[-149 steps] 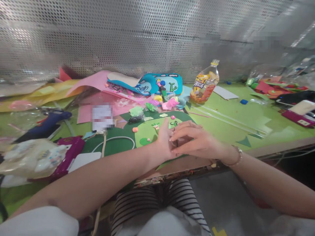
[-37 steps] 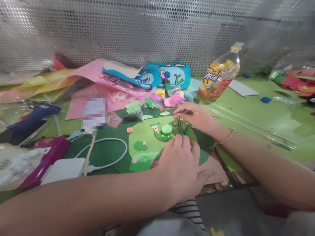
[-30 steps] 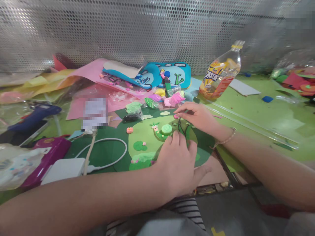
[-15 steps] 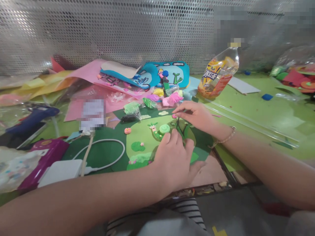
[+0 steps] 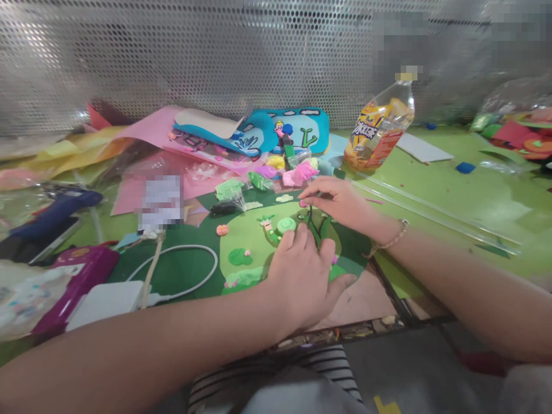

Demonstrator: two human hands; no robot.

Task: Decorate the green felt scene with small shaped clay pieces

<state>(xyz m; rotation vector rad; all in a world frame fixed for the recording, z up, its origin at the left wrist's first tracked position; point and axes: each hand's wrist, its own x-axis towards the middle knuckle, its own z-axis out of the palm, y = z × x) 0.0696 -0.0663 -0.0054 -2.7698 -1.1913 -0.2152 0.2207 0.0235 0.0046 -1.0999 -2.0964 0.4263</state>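
A green clay picture (image 5: 233, 244) lies on the table before me, with a dark green border and a lighter middle. My left hand (image 5: 302, 276) rests palm down on its lower part, fingers spread, covering some of it. Just above those fingertips sit a light green clay spiral (image 5: 286, 225) and a small leafy-topped clay figure (image 5: 267, 224). At the picture's upper right, my right hand (image 5: 334, 201) pinches a small pink clay ball (image 5: 303, 203) between thumb and forefinger, at the top of a dark clay stem (image 5: 311, 215). Whether the ball touches the stem is unclear.
Bagged clay (image 5: 302, 172) lies behind the picture, near blue picture boards (image 5: 319, 129). A tilted drink bottle (image 5: 379, 135) stands behind my right hand. Clear rods (image 5: 448, 218) lie to the right. A white charger (image 5: 107, 302) and cable are at left, beside a purple box (image 5: 86, 273).
The whole view has shifted slightly. My right hand keeps its pinch on the pink clay ball, and my left hand stays flat, with a purple bit now showing beside it.
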